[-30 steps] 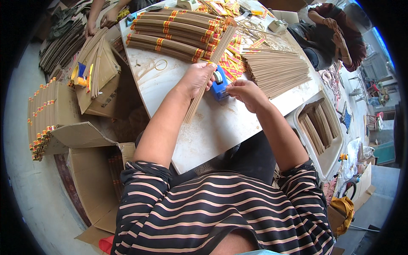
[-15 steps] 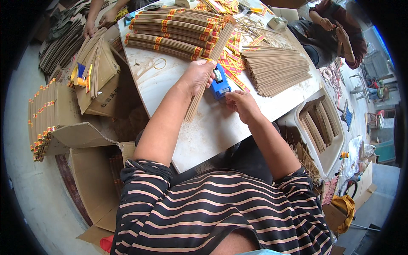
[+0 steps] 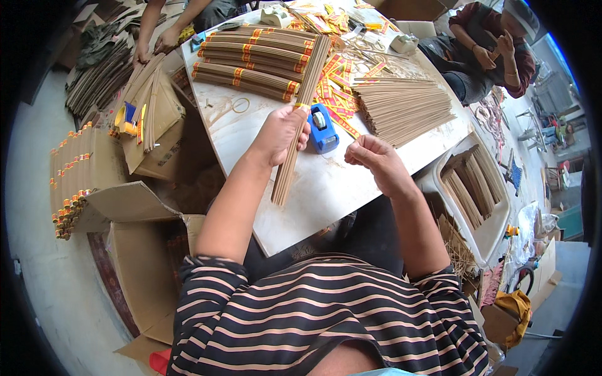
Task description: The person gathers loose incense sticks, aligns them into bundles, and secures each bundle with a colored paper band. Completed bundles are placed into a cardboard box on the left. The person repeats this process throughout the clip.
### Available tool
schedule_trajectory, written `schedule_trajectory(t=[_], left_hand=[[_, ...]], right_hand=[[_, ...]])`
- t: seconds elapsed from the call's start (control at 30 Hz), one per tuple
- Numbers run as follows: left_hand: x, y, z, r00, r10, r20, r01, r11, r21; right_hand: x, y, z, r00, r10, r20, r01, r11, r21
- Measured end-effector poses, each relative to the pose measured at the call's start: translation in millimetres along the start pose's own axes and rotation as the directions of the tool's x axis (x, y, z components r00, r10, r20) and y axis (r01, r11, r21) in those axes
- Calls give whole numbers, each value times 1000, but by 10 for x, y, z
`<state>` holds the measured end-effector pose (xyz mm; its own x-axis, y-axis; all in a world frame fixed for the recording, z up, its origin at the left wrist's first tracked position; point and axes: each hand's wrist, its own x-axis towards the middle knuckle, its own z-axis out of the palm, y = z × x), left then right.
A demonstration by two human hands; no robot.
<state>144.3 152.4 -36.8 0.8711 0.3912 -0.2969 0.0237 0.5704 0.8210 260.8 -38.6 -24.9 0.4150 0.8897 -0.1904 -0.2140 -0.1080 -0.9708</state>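
My left hand is wrapped round a bundle of thin brown incense sticks, which slants away from me over the white table. A yellow and red band shows on the bundle just above my fingers. Right beside that hand stands a blue tape dispenser. My right hand is closed in a pinch to the right of the dispenser, apart from it; anything between its fingertips is too small to make out. Red and yellow paper strips lie scattered past the dispenser.
Banded incense bundles lie stacked at the far left of the table. Loose sticks are heaped on the right, above a white bin of sticks. Cardboard boxes stand at left. Two people work beyond the table.
My right hand has moved off the tape dispenser, to the right and toward me. The bundle in my left hand has shifted slightly left and nearer.
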Motion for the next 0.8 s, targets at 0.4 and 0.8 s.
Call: schedule_trajectory(t=[0.4, 0.8], left_hand=[[-1256, 20, 515, 994, -11, 110, -8, 985, 170], [-1399, -61, 598, 996, 25, 85, -49, 954, 294]], right_hand=[[-401, -539, 474, 923, -84, 375, 159, 972, -175], [-540, -659, 576, 946, -12, 324, 138, 919, -368]])
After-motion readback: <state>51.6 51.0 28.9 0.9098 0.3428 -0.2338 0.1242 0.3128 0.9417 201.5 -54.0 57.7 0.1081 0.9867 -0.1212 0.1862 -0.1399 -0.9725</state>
